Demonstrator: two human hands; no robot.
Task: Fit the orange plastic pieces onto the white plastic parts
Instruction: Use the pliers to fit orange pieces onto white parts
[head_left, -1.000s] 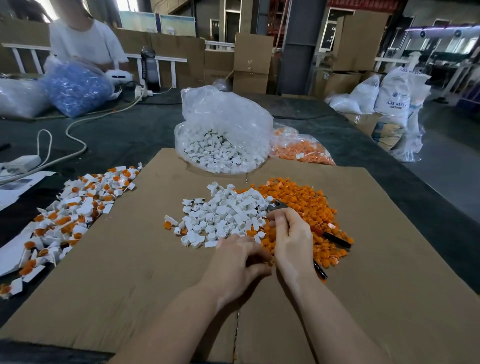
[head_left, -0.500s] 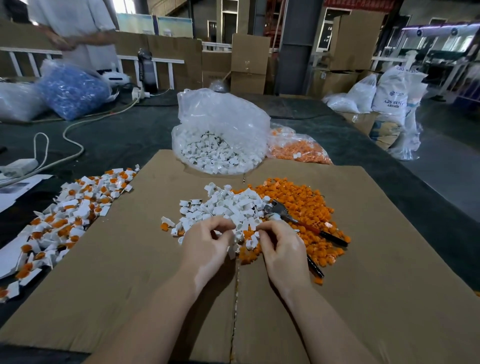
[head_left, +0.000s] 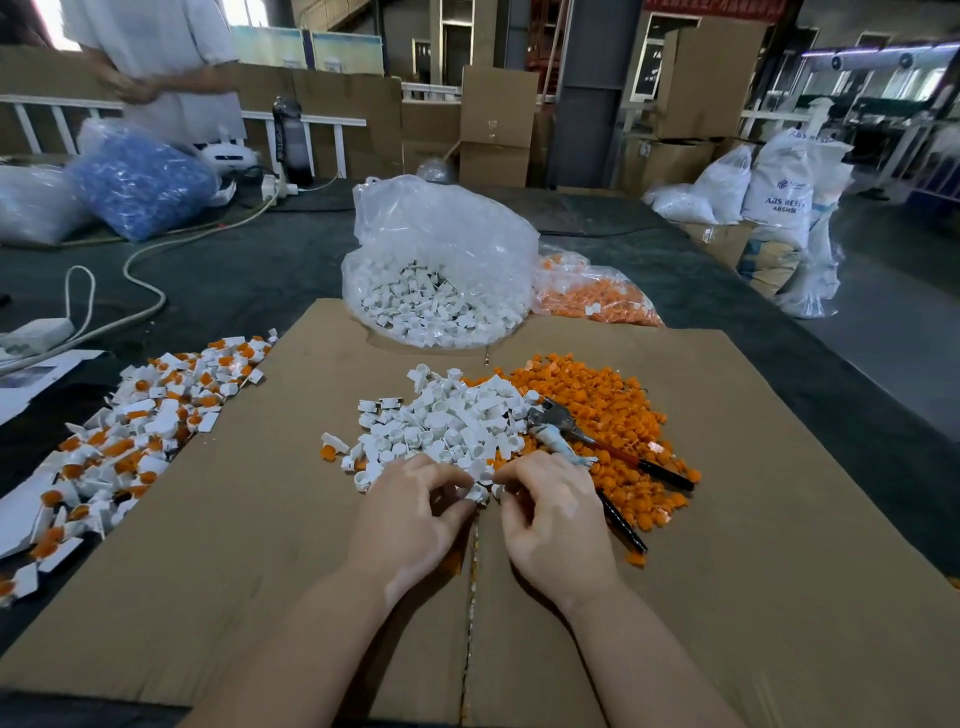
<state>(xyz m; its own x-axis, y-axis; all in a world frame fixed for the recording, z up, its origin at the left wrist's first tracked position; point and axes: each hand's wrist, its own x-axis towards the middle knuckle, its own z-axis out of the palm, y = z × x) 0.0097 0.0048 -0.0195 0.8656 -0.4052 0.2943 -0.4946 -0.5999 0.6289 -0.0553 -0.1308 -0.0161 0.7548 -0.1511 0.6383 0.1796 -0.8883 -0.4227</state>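
Orange plastic pieces (head_left: 587, 400) & small white plastic parts (head_left: 447, 421) lie heaped mid-cardboard, lots unfitted; fitted pile (head_left: 130, 436) at left. Both hands, left (head_left: 410, 519) & right (head_left: 556, 525), curl round a white part (head_left: 480, 491) btwn fingertips.

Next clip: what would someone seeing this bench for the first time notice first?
The two loose heaps mid-cardboard: white plastic parts with orange plastic pieces to their right, pliers lying across the orange ones. At the heaps' near edge the left hand and right hand meet, fingers curled round a small white part. To the far left sprawls a pile of fitted white-and-orange parts; behind stands a clear bag of white parts.
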